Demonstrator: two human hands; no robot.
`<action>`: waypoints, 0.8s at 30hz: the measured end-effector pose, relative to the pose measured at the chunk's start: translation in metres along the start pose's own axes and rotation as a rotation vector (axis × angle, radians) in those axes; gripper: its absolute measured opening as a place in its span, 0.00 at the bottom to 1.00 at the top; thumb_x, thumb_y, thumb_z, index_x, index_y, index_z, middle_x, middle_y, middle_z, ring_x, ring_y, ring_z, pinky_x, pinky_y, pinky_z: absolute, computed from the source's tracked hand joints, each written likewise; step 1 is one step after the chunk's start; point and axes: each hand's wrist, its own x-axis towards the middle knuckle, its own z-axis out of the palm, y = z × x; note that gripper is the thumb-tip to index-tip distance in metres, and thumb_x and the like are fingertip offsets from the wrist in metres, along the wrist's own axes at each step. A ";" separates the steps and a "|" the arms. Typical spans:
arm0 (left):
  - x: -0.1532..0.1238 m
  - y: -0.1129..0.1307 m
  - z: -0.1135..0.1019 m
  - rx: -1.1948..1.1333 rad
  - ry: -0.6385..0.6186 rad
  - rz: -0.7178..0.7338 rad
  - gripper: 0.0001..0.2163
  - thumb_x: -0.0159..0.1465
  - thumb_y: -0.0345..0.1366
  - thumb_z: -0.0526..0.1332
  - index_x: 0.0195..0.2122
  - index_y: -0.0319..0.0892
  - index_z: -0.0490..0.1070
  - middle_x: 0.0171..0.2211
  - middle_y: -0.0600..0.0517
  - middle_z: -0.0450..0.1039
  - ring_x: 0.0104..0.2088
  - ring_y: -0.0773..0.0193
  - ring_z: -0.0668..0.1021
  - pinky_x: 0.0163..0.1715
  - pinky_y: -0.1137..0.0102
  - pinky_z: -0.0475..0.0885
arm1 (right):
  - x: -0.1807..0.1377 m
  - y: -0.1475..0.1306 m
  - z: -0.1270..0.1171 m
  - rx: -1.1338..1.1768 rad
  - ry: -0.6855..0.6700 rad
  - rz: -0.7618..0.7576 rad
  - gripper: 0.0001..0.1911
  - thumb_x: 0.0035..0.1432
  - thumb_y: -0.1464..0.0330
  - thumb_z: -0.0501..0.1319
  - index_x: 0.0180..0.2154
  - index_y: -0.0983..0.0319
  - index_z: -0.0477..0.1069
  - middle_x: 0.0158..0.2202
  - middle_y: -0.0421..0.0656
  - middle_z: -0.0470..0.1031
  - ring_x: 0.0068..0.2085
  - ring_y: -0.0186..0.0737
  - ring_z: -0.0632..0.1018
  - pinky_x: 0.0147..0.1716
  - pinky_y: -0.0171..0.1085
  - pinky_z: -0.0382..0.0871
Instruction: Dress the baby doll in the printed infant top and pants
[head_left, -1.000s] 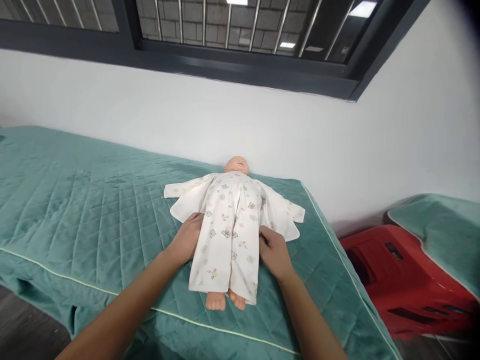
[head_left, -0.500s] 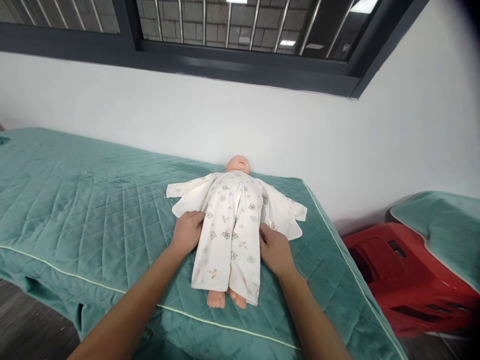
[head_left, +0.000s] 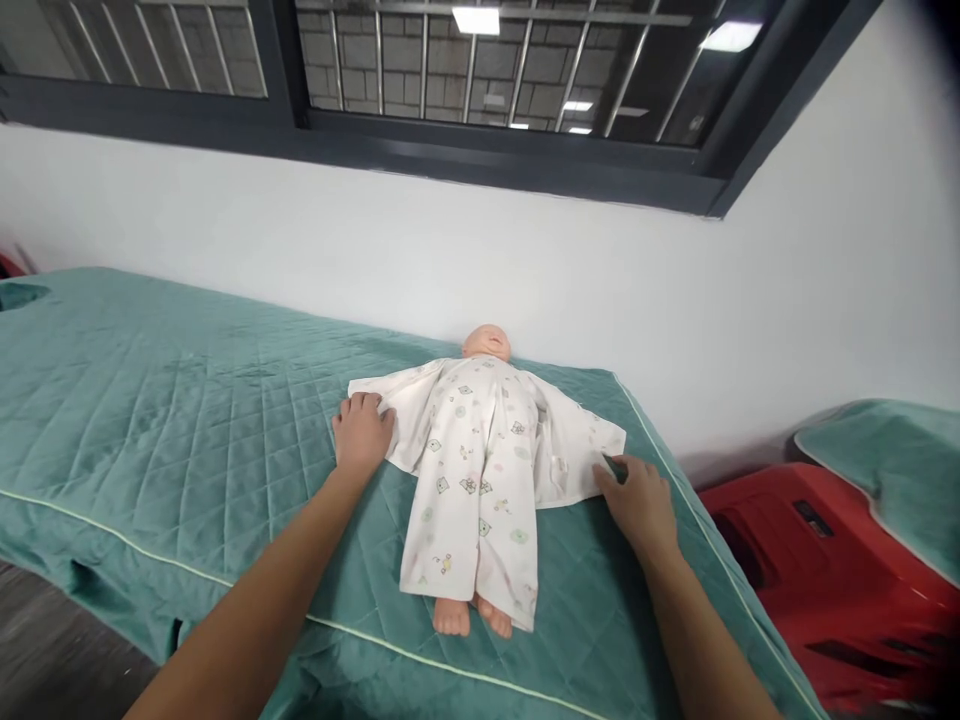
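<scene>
A baby doll (head_left: pixel 487 341) lies on its back on the green quilted cover, head toward the wall and bare feet toward me. White printed trousers (head_left: pixel 472 500) cover its legs, and a white long-sleeved shirt (head_left: pixel 574 440) is spread out on both sides. My left hand (head_left: pixel 363 432) rests at the outer edge of the left sleeve and side panel, thumb apart from its bent fingers. At the outer right edge of the shirt is my right hand (head_left: pixel 641 500), thumb and forefinger parted beside the cloth. The doll's arms are hidden.
The green quilted cover (head_left: pixel 225 420) has a pale piped edge and hangs down in front. A white wall (head_left: pixel 375 250) and dark-framed barred window (head_left: pixel 480 150) stand behind. On the right, a red plastic stool (head_left: pixel 810 560) is partly under green cloth (head_left: pixel 892 460).
Both my hands have moved outward from the trouser sides to the shirt's outer edges. The shirt's side panels lie differently, the right one spread flatter. The camera view has shifted slightly.
</scene>
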 end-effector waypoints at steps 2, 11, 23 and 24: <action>0.002 0.000 0.002 0.024 -0.004 0.005 0.16 0.65 0.42 0.55 0.51 0.42 0.70 0.54 0.41 0.70 0.55 0.43 0.70 0.52 0.51 0.65 | 0.003 0.001 -0.005 -0.170 -0.060 0.024 0.25 0.57 0.52 0.55 0.44 0.65 0.73 0.50 0.60 0.73 0.51 0.62 0.72 0.47 0.53 0.65; 0.005 0.003 0.000 0.037 -0.006 0.007 0.16 0.66 0.42 0.53 0.50 0.42 0.73 0.53 0.41 0.70 0.55 0.44 0.70 0.51 0.52 0.65 | 0.044 -0.055 -0.032 0.008 -0.211 0.006 0.10 0.52 0.60 0.59 0.25 0.60 0.68 0.27 0.44 0.73 0.32 0.44 0.74 0.31 0.39 0.63; 0.019 0.002 0.001 0.028 0.006 0.116 0.15 0.66 0.37 0.51 0.44 0.40 0.76 0.47 0.41 0.73 0.53 0.46 0.70 0.52 0.56 0.65 | -0.031 -0.143 -0.065 0.190 -0.569 -0.742 0.10 0.62 0.63 0.57 0.29 0.58 0.70 0.28 0.39 0.73 0.29 0.37 0.71 0.28 0.35 0.61; 0.019 0.003 0.001 0.020 0.006 0.118 0.14 0.67 0.37 0.51 0.43 0.40 0.75 0.46 0.40 0.73 0.53 0.46 0.70 0.52 0.56 0.65 | -0.030 -0.142 -0.065 0.217 -0.559 -0.716 0.11 0.63 0.63 0.56 0.29 0.58 0.70 0.28 0.38 0.73 0.29 0.37 0.70 0.27 0.35 0.61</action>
